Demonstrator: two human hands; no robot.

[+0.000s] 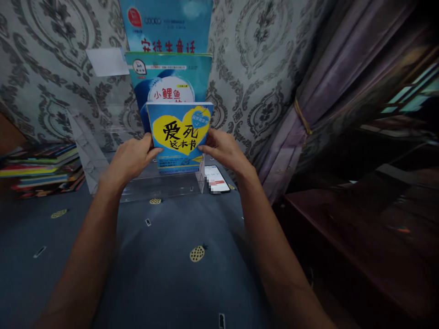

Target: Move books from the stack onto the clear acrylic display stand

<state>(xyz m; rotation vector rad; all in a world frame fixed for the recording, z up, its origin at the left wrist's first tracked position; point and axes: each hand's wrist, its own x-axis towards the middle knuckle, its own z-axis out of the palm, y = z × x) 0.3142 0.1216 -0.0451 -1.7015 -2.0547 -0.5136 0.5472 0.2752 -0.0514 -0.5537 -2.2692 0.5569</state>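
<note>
Between both hands a small blue book [181, 157] with a yellow heart on its cover stands upright, cover towards me. My left hand [132, 157] grips its left edge, thumb on the front. On the right edge my right hand [224, 148] pinches it the same way, fingers behind. The book is at the front right of a clear acrylic rack [133, 189]; whether its bottom rests on the rack I cannot tell. Behind it rise a teal book [202, 73] and, higher at the back, a larger blue book [164, 32].
A phone [217, 179] with a lit screen lies right of the rack. At the left a pile of books [48, 169] sits on the blue pineapple-print cloth [164, 283]. A white label [108, 61] sticks up at the rack's back left. Purple curtain [308, 91] hangs to the right.
</note>
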